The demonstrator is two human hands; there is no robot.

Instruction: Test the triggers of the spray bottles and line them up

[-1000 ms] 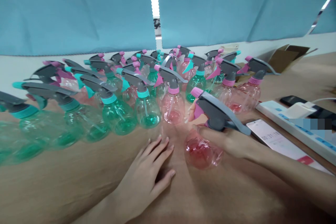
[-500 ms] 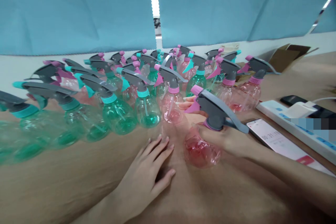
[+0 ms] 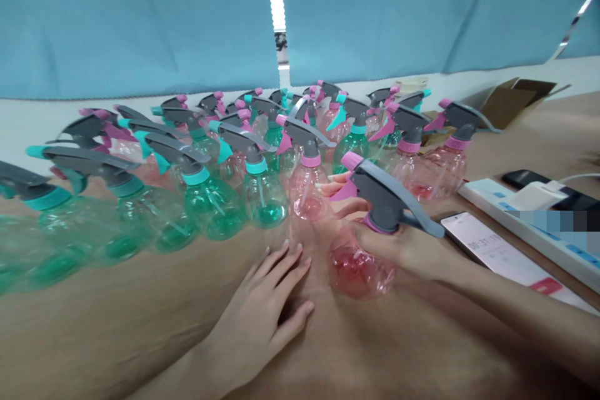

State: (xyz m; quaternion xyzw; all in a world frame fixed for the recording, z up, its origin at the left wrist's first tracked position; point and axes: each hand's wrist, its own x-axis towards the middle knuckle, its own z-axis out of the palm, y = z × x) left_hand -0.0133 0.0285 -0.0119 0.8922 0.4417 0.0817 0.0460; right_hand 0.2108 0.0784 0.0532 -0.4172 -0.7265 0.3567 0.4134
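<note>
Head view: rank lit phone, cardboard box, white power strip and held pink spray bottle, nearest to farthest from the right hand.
From the right hand:
1. Pink spray bottle: in its grip.
2. Lit phone: to the right.
3. White power strip: beyond the phone.
4. Cardboard box: back right.

From where I stand there is 1 camera, worn on the person's head, facing forward and down across the worktop [image 3: 117, 319]. It sits close behind the left hand [image 3: 262, 312] and right hand [image 3: 398, 251], large in the near part of its view. The spray bottles [image 3: 266, 197] spread across the middle distance, and the blue cloth [image 3: 140, 25] spans the top, farther off.
</note>
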